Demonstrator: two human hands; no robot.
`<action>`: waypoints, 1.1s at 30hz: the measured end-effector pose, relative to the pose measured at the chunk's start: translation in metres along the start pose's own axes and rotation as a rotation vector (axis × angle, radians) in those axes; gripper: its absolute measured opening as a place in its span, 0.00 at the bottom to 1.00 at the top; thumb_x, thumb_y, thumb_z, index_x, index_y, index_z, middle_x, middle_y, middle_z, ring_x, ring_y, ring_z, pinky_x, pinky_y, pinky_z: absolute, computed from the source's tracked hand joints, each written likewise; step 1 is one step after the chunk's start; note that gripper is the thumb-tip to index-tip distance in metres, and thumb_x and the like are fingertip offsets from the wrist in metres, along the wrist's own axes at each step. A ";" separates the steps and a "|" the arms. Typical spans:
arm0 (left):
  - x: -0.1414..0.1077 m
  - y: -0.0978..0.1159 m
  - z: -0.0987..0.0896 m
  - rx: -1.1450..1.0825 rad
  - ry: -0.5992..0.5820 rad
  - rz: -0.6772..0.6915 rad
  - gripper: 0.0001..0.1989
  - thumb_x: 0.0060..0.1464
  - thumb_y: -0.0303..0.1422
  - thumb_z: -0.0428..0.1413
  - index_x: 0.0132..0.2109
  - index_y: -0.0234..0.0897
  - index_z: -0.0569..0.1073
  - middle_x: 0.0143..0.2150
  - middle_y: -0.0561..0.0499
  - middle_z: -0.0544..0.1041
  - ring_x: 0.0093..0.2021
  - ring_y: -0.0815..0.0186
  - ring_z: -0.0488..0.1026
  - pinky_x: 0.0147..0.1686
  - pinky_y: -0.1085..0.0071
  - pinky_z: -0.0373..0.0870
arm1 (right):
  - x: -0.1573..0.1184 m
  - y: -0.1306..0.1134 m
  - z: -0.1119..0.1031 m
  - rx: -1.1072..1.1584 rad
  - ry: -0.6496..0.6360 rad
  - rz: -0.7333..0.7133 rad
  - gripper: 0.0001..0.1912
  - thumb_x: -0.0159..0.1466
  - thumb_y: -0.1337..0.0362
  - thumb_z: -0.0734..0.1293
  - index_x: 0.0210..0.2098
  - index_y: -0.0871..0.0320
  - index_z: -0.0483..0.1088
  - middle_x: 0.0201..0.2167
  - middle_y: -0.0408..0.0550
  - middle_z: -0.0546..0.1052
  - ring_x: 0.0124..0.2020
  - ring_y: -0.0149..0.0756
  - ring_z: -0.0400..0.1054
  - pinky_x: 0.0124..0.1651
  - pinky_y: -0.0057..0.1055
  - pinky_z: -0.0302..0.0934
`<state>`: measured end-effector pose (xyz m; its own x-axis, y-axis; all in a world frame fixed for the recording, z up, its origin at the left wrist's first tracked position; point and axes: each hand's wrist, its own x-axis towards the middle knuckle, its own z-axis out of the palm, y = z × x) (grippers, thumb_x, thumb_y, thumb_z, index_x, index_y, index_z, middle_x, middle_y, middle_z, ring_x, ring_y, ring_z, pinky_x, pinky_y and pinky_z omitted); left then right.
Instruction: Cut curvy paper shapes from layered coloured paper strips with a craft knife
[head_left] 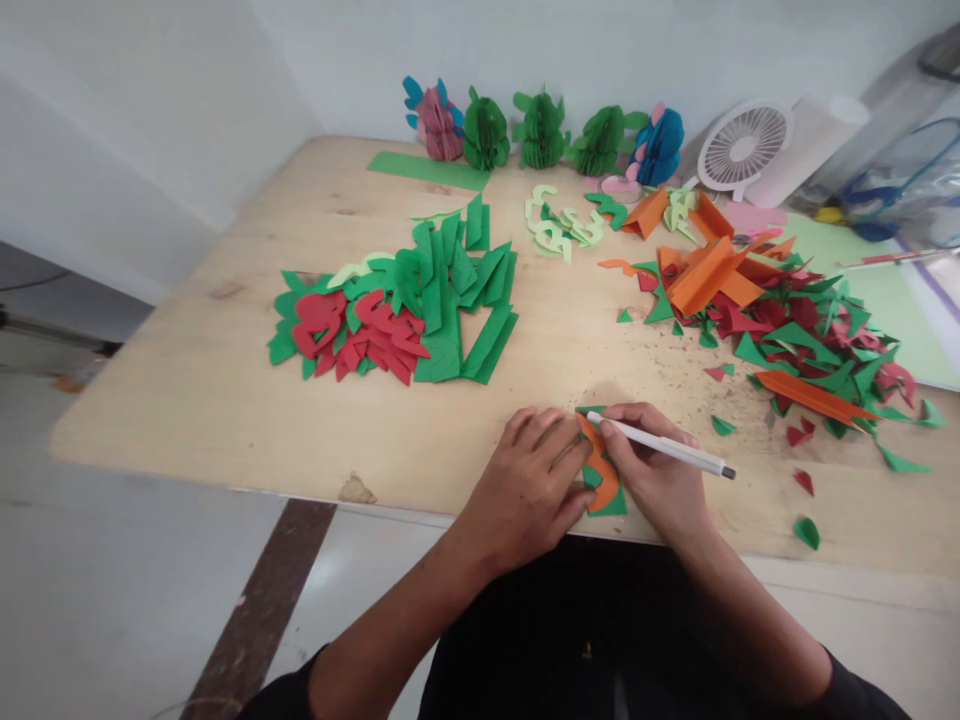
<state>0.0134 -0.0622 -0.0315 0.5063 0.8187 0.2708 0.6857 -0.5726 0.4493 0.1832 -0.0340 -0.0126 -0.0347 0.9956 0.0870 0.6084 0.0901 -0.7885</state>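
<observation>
While red cut-outs (360,335) and five standing paper figures (542,140) on the counter (262,430) indicate completed work, folded green pieces (439,350) at left appear uncut, and the outlining in hand is judged partway. An orange paper shape (606,478) lies on a green piece (616,506) at the near edge, between both hands. On the left hand (531,485), fingers lie flat, slightly apart, index finger and thumb reaching the shape's left side. On the right hand (666,480), fingers are clamped on a white pen (667,446), its tip at the shape's far end. Whether a line is drawn cannot be determined.

Free tabletop (405,440) left, scrap pile (806,345) right
</observation>
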 end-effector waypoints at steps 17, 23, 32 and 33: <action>-0.001 -0.001 0.001 -0.007 0.021 0.020 0.21 0.60 0.34 0.51 0.58 0.30 0.69 0.58 0.38 0.72 0.61 0.49 0.63 0.62 0.45 0.58 | -0.002 -0.002 0.001 -0.044 0.015 -0.086 0.07 0.63 0.59 0.65 0.32 0.53 0.74 0.25 0.43 0.79 0.23 0.31 0.71 0.30 0.26 0.67; -0.001 -0.001 0.001 0.008 0.021 0.023 0.22 0.60 0.34 0.51 0.59 0.29 0.68 0.59 0.38 0.71 0.61 0.49 0.63 0.62 0.46 0.58 | -0.005 0.000 0.001 -0.048 0.027 -0.112 0.06 0.63 0.61 0.65 0.33 0.53 0.73 0.29 0.44 0.80 0.26 0.32 0.73 0.32 0.28 0.68; 0.000 0.000 0.000 0.000 0.012 0.016 0.21 0.59 0.33 0.51 0.58 0.30 0.68 0.59 0.37 0.71 0.61 0.49 0.63 0.61 0.44 0.59 | -0.010 -0.001 0.000 -0.051 0.043 -0.118 0.05 0.64 0.61 0.65 0.34 0.54 0.73 0.28 0.44 0.80 0.25 0.31 0.73 0.30 0.27 0.67; 0.000 0.000 0.000 -0.001 0.016 0.016 0.21 0.59 0.33 0.51 0.58 0.30 0.69 0.58 0.37 0.71 0.61 0.49 0.63 0.61 0.44 0.59 | -0.010 -0.001 0.000 -0.054 0.049 -0.119 0.05 0.63 0.61 0.66 0.34 0.53 0.73 0.28 0.43 0.80 0.24 0.31 0.72 0.29 0.27 0.67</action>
<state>0.0136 -0.0624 -0.0318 0.5085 0.8102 0.2915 0.6773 -0.5855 0.4456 0.1832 -0.0443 -0.0131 -0.0716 0.9753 0.2089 0.6443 0.2051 -0.7368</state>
